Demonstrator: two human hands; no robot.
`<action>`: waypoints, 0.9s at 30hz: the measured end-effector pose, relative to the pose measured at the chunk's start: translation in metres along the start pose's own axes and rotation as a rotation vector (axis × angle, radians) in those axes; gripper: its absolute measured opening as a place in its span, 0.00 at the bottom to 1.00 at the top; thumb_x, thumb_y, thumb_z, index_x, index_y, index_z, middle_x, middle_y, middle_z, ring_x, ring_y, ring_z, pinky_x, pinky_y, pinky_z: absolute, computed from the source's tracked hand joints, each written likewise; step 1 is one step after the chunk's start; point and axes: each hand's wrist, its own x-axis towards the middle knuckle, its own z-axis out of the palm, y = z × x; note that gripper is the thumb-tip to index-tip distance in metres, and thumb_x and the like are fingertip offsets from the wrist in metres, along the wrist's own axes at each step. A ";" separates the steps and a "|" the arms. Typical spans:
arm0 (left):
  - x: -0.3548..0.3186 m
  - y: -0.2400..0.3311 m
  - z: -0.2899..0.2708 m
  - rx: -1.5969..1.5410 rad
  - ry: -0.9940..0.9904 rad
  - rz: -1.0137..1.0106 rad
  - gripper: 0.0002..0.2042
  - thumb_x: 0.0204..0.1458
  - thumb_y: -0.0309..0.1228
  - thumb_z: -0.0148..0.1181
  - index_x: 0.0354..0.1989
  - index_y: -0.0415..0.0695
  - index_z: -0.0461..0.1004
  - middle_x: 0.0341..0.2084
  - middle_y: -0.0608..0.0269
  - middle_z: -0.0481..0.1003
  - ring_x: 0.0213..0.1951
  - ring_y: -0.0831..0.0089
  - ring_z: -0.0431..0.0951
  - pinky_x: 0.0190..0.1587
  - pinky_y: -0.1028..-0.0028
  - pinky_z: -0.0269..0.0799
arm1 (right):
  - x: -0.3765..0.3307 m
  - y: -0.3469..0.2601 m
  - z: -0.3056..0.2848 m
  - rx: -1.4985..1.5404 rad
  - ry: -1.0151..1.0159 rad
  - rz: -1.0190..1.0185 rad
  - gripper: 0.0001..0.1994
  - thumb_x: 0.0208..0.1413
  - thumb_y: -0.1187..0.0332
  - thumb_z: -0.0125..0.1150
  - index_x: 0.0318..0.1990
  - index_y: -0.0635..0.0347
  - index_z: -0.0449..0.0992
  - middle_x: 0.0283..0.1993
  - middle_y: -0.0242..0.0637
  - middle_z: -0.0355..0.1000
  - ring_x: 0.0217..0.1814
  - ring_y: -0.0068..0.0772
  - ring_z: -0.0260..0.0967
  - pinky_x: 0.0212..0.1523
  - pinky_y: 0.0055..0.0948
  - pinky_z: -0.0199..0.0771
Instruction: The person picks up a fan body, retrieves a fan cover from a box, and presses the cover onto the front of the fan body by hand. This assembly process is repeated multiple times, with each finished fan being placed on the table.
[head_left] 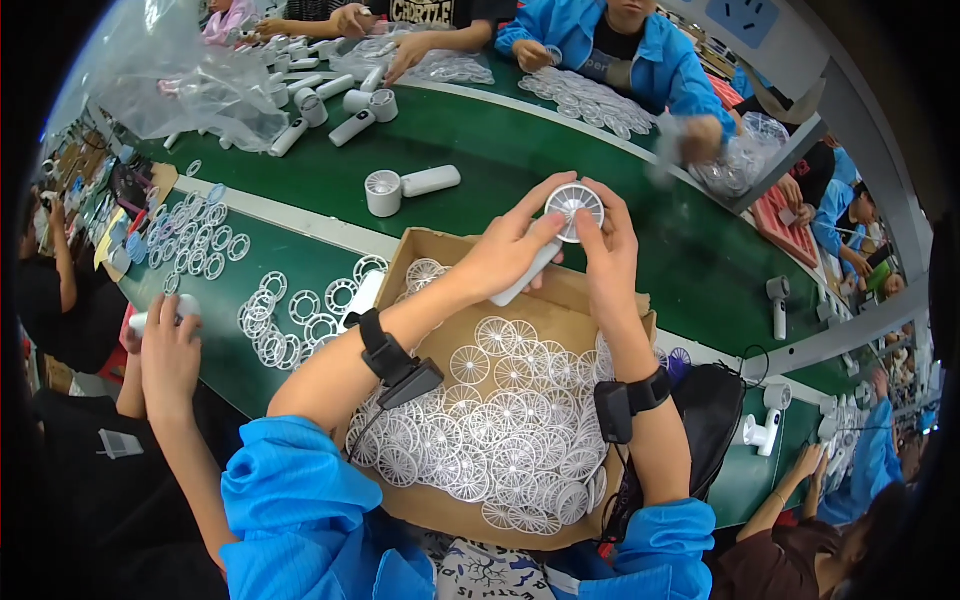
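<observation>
My left hand [508, 245] is wrapped around a white handheld fan [527, 275], its handle slanting down past the palm. On the fan's round head sits a white spoked grille [575, 203], facing up. My right hand [612, 245] closes on the head from the other side, and both thumbs press on the grille; the fingers behind the head are partly hidden. Below my forearms, a cardboard box [420, 243] contains a heap of loose white spoked grilles [510, 420]. Another white handheld fan [430, 180] lies on the green table beyond the box.
White rings [268, 325] lie left of the box. More fans [345, 110] and clear plastic bags [190, 80] cover the far left. A metal post [870, 130] rises at right, above a black bag [708, 420]. Co-workers sit around; one's hand [168, 350] is close on my left.
</observation>
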 end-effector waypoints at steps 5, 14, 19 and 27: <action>0.002 0.008 0.016 0.018 -0.059 0.052 0.26 0.58 0.39 0.51 0.64 0.54 0.53 0.28 0.58 0.72 0.18 0.76 0.72 0.19 0.79 0.71 | -0.003 -0.008 -0.023 0.085 -0.004 0.096 0.17 0.61 0.64 0.50 0.55 0.61 0.66 0.48 0.35 0.70 0.48 0.24 0.67 0.50 0.26 0.67; 0.016 -0.035 -0.012 -0.168 0.395 -0.024 0.36 0.56 0.32 0.54 0.66 0.47 0.37 0.40 0.54 0.72 0.35 0.69 0.77 0.36 0.72 0.77 | 0.036 0.008 -0.074 -0.301 0.041 0.248 0.22 0.58 0.59 0.54 0.56 0.61 0.64 0.45 0.38 0.69 0.46 0.27 0.66 0.45 0.27 0.68; 0.018 -0.028 0.005 -0.128 0.188 -0.068 0.24 0.56 0.30 0.52 0.61 0.44 0.56 0.39 0.56 0.73 0.34 0.71 0.76 0.40 0.71 0.74 | 0.048 0.028 -0.252 -0.584 0.349 0.315 0.20 0.56 0.59 0.53 0.53 0.58 0.70 0.38 0.30 0.69 0.38 0.24 0.65 0.39 0.24 0.68; 0.024 -0.009 0.017 0.770 -0.126 -0.114 0.12 0.52 0.29 0.50 0.44 0.42 0.75 0.24 0.57 0.75 0.29 0.75 0.76 0.34 0.73 0.72 | -0.003 0.071 -0.418 -1.903 0.553 0.757 0.17 0.47 0.59 0.51 0.37 0.60 0.78 0.41 0.49 0.75 0.46 0.50 0.73 0.44 0.45 0.72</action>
